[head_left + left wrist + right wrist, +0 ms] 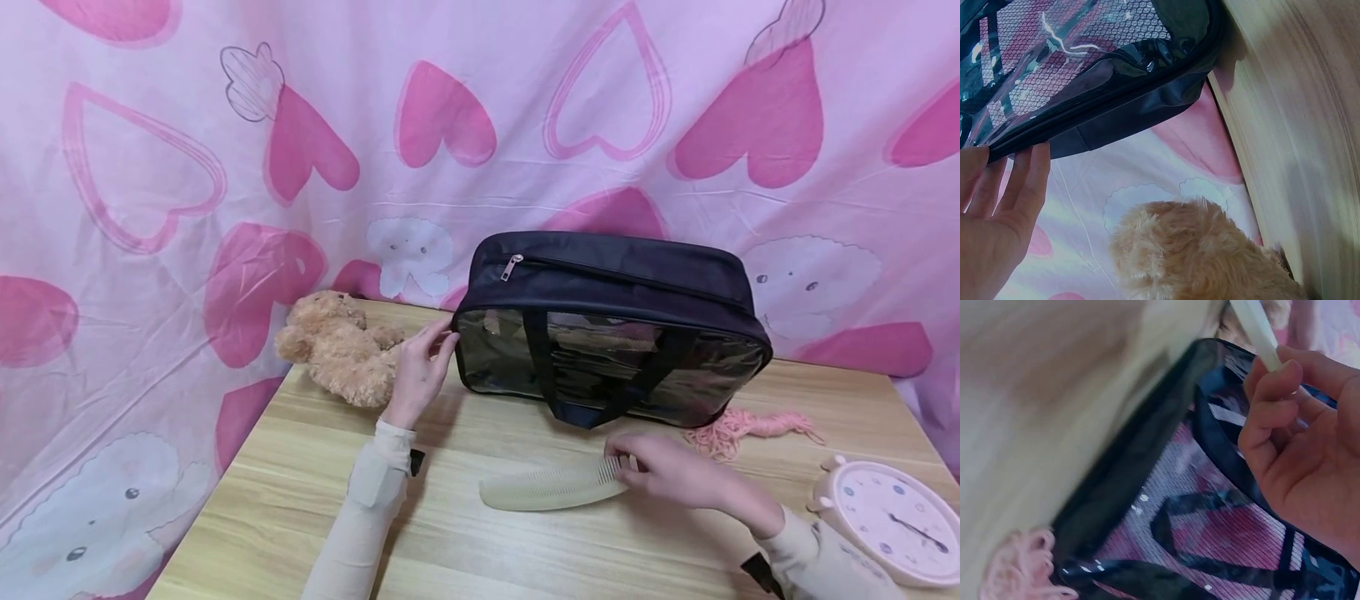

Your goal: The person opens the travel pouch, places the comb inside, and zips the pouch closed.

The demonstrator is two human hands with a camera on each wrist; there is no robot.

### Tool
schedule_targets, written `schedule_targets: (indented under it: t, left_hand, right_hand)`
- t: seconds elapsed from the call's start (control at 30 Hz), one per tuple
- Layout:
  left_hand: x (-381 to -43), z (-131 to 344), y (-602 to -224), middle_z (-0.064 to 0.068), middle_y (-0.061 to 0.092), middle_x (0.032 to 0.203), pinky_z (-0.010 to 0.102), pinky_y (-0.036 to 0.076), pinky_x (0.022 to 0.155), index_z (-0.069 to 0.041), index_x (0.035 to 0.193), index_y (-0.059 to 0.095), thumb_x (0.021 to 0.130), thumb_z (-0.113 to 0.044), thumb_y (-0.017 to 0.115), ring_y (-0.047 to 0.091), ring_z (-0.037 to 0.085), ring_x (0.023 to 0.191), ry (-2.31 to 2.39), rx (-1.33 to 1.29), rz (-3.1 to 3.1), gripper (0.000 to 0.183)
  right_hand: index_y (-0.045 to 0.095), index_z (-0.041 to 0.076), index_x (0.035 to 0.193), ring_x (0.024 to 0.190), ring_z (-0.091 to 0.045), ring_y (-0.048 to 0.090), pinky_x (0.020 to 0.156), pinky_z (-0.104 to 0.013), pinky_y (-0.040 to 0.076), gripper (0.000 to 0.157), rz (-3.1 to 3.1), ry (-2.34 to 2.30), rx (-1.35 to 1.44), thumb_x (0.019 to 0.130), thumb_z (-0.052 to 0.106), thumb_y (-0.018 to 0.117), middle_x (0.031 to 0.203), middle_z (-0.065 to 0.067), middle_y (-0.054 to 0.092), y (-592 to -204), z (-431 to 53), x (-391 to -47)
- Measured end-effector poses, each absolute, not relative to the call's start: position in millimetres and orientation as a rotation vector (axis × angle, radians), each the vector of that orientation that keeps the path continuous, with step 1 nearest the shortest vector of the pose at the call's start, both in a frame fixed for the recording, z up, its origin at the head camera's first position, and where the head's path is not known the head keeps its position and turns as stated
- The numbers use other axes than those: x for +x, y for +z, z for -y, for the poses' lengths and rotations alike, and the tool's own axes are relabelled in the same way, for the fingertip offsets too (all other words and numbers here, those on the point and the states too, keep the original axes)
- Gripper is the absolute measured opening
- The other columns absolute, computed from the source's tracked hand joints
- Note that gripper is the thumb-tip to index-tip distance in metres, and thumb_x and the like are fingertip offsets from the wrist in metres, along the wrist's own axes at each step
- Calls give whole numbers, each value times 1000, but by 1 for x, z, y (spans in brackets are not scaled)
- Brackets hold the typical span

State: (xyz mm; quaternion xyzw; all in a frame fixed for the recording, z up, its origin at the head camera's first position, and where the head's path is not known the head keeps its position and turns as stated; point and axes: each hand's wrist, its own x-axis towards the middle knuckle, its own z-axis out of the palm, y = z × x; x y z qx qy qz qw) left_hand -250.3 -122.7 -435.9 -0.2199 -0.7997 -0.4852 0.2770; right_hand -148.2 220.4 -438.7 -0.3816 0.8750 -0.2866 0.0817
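Note:
A black bag (622,265) with clear front panel, mesh and dark handles stands upright on the wooden table, its zipper slider at the left end of the top. My left hand (420,377) pinches the bag's left edge; the left wrist view shows the thumb in front and the fingers (1034,178) behind the dark piping. In front of the bag, my right hand (675,468) grips one end of a pale, translucent comb (543,490), thumb against curled fingers. The comb points leftward with its teeth up. Only its held end (1259,331) shows in the right wrist view.
A fluffy tan plush toy (341,354) lies left of the bag, close by my left hand. Pink yarn (750,429) is bundled at the bag's right front corner. A pink alarm clock (892,517) lies at the table's right. Behind hangs a pink heart-printed curtain (517,200).

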Motion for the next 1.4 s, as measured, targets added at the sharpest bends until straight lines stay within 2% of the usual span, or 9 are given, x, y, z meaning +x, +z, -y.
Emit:
schedule_targets:
  t: [0.17,0.27,0.43,0.63,0.73,0.9,1.13,1.4]
  left_hand:
    - [-251,123,-433,12,67,110,31,56,74,-3,116,66,92,-7,62,67,22,88,-1296,-601,2142,25]
    - [-252,123,-433,13,67,109,34,56,73,-3,116,67,92,-5,62,68,24,88,-1309,-603,2128,25]
    - [-248,122,-426,18,67,106,40,56,72,3,113,66,89,4,62,68,30,86,-1315,-591,2111,24]
    - [-229,116,-401,24,66,103,42,56,72,10,110,65,86,13,61,67,36,82,-1301,-584,2113,25]
    - [-228,117,-401,24,66,103,44,56,72,9,110,65,86,12,61,67,36,83,-1310,-586,2115,25]
    - [-227,116,-400,24,66,104,45,56,72,9,110,65,86,12,60,66,37,82,-1308,-594,2111,25]
    - [-228,115,-403,25,66,102,43,56,71,10,108,65,85,13,61,67,37,80,-1283,-587,2112,24]
    - [-248,118,-432,21,67,104,39,57,70,6,111,66,86,9,63,68,32,81,-1289,-602,2108,25]
  right_hand:
    - [64,19,102,70,1,51,58,-22,47,13,-2596,-973,-1175,92,10,62,83,15,57,-413,-225,-149]
    - [64,21,102,63,1,47,53,-19,43,13,-2629,-1014,-1170,93,12,61,75,17,53,-399,-226,-149]
    - [63,26,99,56,4,42,49,-14,38,19,-2725,-1076,-1210,91,9,64,68,20,45,-379,-226,-144]
    - [62,25,103,55,4,40,50,-11,36,30,-2830,-1148,-1231,86,0,67,67,20,42,-351,-232,-137]
    - [63,21,103,54,4,41,47,-11,35,36,-2893,-1202,-1248,82,-7,68,69,18,46,-333,-239,-135]
    - [65,16,102,58,1,47,47,-12,36,33,-3047,-1238,-1241,80,-10,66,76,12,57,-306,-249,-133]
    - [65,11,101,48,2,37,41,-15,28,29,-3175,-1204,-1183,82,-11,64,61,12,45,-277,-258,-131]
    - [66,-1,100,49,1,41,39,-17,31,25,-3211,-1304,-1118,80,-16,62,60,9,47,-262,-270,-131]
